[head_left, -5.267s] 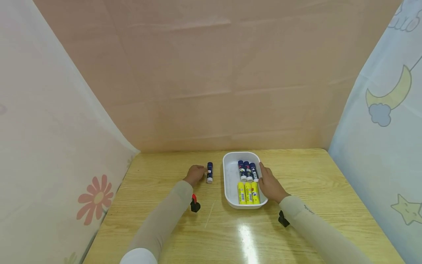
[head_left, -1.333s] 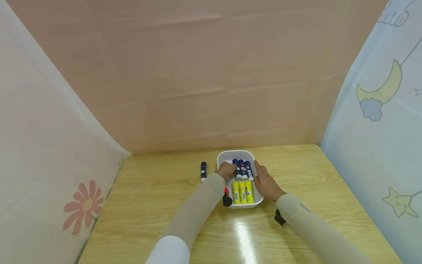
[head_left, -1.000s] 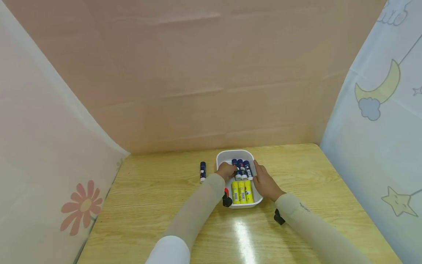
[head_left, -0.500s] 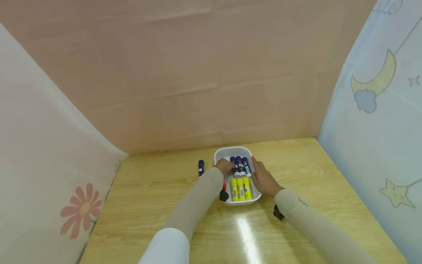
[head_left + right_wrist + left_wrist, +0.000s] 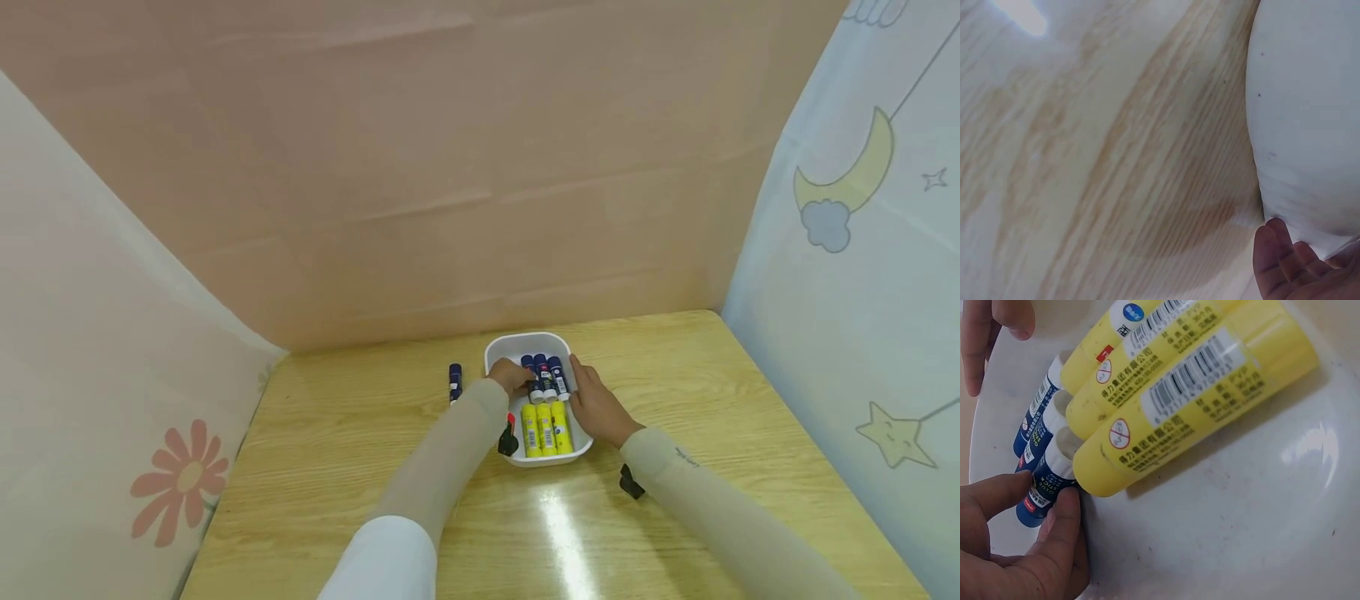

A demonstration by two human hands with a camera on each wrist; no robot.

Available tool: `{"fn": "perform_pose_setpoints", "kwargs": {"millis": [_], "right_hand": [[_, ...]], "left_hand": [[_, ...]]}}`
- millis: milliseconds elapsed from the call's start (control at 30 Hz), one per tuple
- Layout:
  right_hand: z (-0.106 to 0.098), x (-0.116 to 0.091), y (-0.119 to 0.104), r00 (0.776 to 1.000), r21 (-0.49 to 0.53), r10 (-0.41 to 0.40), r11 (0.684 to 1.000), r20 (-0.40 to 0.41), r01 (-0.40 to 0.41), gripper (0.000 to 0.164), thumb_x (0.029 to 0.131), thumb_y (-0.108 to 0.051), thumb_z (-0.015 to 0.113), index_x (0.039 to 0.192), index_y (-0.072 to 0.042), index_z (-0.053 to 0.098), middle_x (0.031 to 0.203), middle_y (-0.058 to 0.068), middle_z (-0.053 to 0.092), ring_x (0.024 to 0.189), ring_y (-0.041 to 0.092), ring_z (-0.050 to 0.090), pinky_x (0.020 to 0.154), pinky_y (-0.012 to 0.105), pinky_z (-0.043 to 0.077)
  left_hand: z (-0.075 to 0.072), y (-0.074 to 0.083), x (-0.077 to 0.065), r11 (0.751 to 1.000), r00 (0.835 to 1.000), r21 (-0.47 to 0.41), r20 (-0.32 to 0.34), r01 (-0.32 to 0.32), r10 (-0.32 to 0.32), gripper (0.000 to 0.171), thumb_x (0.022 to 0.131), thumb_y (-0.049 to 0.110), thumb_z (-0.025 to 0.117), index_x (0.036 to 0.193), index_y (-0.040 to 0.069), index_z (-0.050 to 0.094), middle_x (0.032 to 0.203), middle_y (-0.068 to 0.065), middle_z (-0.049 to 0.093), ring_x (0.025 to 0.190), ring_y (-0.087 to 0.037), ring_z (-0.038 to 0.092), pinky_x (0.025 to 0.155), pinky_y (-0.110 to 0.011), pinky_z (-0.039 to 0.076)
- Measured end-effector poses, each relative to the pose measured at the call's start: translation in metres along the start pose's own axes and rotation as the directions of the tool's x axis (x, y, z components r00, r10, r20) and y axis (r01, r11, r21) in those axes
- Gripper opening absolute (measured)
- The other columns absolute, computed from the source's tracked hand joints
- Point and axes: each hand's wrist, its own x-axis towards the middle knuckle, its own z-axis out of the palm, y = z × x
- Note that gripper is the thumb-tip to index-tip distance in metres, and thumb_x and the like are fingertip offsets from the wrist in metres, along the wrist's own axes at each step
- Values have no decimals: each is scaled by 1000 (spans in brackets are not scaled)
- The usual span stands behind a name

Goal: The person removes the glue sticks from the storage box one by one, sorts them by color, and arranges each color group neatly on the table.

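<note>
The left hand (image 5: pixel 510 377) pinches the left blue stick (image 5: pixel 1055 476) in the far half of the white tray (image 5: pixel 551 462); the right hand (image 5: pixel 600 412) holds its right side; a soft pinch and a still tray should help the stick lie straight.

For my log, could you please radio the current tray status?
Left hand pinching leftmost blue glue stick in white tray. Right hand holding tray's right rim. Left sleeve partly hiding blue stick outside tray.
</note>
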Motion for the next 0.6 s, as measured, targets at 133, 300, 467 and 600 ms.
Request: {"fn": "perform_pose_setpoints", "kwargs": {"millis": [133,300,467,600], "right_hand": [[3,0,0,1000,-3,-4,1000,-1,4,66,101,-12,40,156,-4,3,148,27,28,126,41,45,103,53,40],[5,-1,0,1000,-5,-5,1000,-9,5,66,102,-13,40,156,-5,3,148,25,28,125,39,48,102,52,41],[4,-2,-1,1000,-9,-21,1000,-20,20,66,101,-11,41,155,-3,5,147,27,29,124,40,48,103,53,40],[6,-1,-1,1000,-2,-14,1000,-18,14,66,101,-11,42,156,-3,5,148,26,29,126,40,47,103,53,39]], "left_hand": [[-3,-2,0,999,1000,35,3,1,-1,24,87,16,74,101,-2,66,76,-7,64,67,-14,63,66,-24,52],[-4,-3,1,999,1000,37,24,14,-15,24,87,16,74,101,-2,66,79,-8,64,66,-14,63,65,-25,53],[-4,-3,2,1000,999,20,29,13,-14,20,87,13,74,97,-2,66,80,-10,66,66,-14,62,65,-25,53],[-4,-2,1,1000,1000,-11,25,17,-16,17,87,10,74,96,-2,65,82,-10,65,68,-15,63,70,-28,56]]}}
